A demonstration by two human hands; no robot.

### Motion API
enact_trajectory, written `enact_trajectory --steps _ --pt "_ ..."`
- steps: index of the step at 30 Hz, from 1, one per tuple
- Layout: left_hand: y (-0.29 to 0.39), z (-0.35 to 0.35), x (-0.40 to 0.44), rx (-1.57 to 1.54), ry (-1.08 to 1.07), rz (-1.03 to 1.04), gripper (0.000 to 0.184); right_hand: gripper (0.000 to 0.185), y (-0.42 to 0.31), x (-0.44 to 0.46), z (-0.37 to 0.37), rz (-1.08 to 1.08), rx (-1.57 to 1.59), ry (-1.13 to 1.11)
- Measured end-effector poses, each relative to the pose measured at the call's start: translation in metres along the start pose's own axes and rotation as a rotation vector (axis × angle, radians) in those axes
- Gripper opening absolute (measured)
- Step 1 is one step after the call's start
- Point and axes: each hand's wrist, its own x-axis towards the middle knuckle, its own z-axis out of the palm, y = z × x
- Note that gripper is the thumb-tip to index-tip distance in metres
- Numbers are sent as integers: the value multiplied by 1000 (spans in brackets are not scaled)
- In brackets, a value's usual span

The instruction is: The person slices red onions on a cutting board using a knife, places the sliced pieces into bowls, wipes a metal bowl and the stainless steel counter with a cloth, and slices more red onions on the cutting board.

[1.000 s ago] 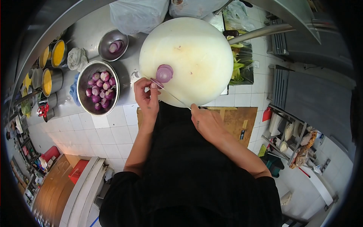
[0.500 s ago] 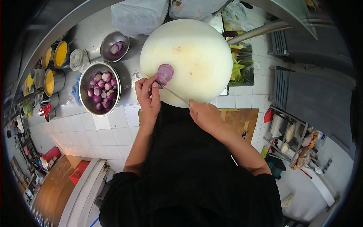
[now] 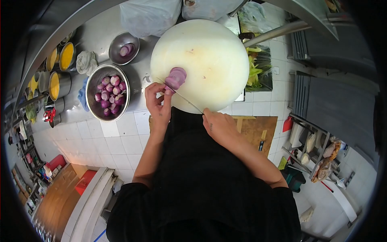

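Note:
A round white cutting board (image 3: 213, 52) lies in front of me. Near its left edge rests a short fanned row of red onion slices (image 3: 176, 76). My left hand (image 3: 158, 103) is closed on a piece of red onion (image 3: 169, 89) at the near end of the slices. In my right hand (image 3: 219, 125) is the handle of a knife, the fingers wrapped round it. The thin knife blade (image 3: 187, 101) slants up and left from my right hand to the onion, touching it beside my left fingertips. The handle is mostly hidden by my hand.
Left of the board stands a steel bowl (image 3: 89, 101) of peeled red onions. Behind it sits a smaller steel bowl (image 3: 115, 56) with some onion slices. A folded cloth (image 3: 86, 63) and pots of yellow contents (image 3: 55, 86) are farther left. Plastic bags (image 3: 150, 18) lie behind the board.
The view has shifted slightly. Both hands stay in nearly the same place, and the knife blade remains at the onion piece with little visible movement.

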Motion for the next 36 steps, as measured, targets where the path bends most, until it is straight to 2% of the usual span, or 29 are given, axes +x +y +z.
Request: enact_trajectory --steps 16,36 --pt "3 0 0 -104 -5 -42 18 15 -2 -48 -22 -31 -48 91" --pt "1 3 1 -82 27 -13 18 15 -13 -45 -31 30 -71 -11"
